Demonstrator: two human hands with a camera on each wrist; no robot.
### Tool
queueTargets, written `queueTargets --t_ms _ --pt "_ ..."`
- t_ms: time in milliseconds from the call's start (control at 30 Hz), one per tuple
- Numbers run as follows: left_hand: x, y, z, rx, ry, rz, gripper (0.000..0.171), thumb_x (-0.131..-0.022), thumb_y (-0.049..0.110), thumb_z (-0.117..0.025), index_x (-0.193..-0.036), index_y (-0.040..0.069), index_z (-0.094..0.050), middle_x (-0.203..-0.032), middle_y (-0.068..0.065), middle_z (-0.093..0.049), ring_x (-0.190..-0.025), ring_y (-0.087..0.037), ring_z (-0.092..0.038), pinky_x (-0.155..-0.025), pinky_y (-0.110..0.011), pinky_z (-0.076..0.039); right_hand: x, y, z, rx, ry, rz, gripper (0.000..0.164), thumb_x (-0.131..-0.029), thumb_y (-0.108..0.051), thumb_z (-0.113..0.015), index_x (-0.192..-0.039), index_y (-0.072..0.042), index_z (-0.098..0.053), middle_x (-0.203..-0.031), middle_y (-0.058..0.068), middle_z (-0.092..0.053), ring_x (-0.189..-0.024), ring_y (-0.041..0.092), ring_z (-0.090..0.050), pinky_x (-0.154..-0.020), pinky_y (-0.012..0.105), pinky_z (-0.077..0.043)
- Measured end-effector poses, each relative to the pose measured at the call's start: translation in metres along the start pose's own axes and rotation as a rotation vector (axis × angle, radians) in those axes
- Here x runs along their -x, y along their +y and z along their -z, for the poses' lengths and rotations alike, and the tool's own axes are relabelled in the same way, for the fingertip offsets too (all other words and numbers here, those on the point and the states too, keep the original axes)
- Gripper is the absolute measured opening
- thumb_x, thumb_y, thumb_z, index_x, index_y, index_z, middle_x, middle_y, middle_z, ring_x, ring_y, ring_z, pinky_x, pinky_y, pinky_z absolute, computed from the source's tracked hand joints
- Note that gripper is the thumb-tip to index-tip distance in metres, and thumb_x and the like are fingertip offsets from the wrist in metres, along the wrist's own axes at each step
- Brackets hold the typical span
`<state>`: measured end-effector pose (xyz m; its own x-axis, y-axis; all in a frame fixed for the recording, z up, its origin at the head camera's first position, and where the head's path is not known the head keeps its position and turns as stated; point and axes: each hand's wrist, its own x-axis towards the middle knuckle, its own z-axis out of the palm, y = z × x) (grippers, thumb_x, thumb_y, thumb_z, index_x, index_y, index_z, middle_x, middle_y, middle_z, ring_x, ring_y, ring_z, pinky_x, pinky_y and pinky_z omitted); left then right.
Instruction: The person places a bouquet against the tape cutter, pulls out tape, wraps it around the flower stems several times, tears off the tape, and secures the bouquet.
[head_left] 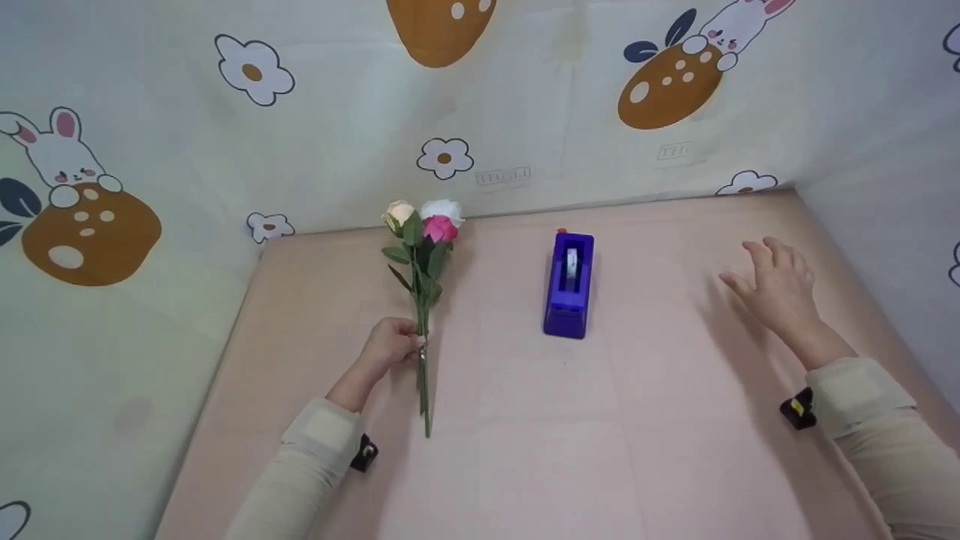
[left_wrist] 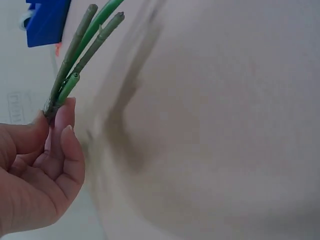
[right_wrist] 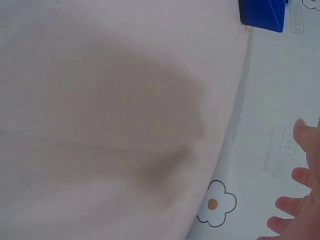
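Observation:
My left hand [head_left: 390, 345] pinches a small bunch of artificial roses by the green stems [head_left: 424, 375], a little above the table. At the top of the bunch are a cream rose [head_left: 399, 214], a white rose [head_left: 442, 210] and a pink rose [head_left: 440, 228] among green leaves. In the left wrist view the thumb and fingers close around the stems [left_wrist: 75, 65], whose cut ends stick out past them. A blue tape dispenser [head_left: 570, 292] stands on the table between both hands. To its right, my right hand [head_left: 780, 289] hovers with fingers spread, holding nothing.
The table [head_left: 510, 465] has a pale pink cover with faint creases. Behind it and at the sides hangs a white cloth [head_left: 345, 112] printed with rabbits and flowers. Each sleeve cuff carries a small black camera, one at the left wrist [head_left: 364, 454], another at the right [head_left: 798, 409].

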<state>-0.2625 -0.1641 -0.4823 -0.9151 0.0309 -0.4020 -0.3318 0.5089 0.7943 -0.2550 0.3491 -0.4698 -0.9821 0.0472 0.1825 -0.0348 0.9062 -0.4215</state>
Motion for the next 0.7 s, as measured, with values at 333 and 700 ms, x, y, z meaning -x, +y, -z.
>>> queueTargets --t_ms 333,700 --pt "-0.007 -0.017 -0.002 -0.05 -0.008 0.103 0.018 -0.085 0.002 -0.059 -0.1 -0.007 -0.061 -0.073 -0.008 -0.061 -0.055 -0.012 -0.058 -0.05 -0.021 -0.047 0.013 0.012 0.001 -0.027 -0.079 -0.104 0.062 -0.094 -0.035 -0.049 -0.135 0.007 -0.028 -0.139 0.035 -0.015 -0.127 0.054 -0.011 -0.1 0.066 -0.007" --pt "0.003 -0.015 0.004 -0.35 0.088 -0.066 0.028 -0.081 0.02 -0.067 -0.1 0.0 -0.063 -0.088 -0.01 -0.067 -0.073 -0.017 -0.058 -0.064 -0.029 -0.047 0.009 0.01 0.01 0.032 -0.033 -0.025 0.063 -0.094 -0.04 -0.047 -0.133 0.006 -0.031 -0.138 0.035 -0.018 -0.124 0.054 -0.015 -0.097 0.068 -0.01"
